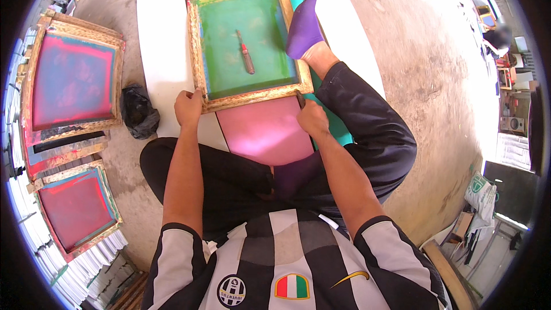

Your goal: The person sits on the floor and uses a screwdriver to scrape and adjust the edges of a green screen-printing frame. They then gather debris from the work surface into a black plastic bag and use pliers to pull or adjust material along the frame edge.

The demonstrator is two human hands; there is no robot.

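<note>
A wooden screen printing frame [258, 103] with green mesh lies in front of me. On its mesh rests a screwdriver [247, 60] with a red shank and a brownish handle. My left hand [189, 108] is closed on the near left corner of the frame. At the near right corner, my right hand [313, 117] is closed around a small dark tool [300, 100], its tip against the wood. Most of that tool is hidden by my fingers. My foot in a purple sock [305, 28] presses on the frame's right side.
A pink sheet [264, 129] and a teal one [342, 128] lie under the frame on white boards [163, 40]. To the left are a black plastic bag [139, 112] and more screen frames [74, 83] with pink and blue mesh. A white sack [480, 192] stands far right.
</note>
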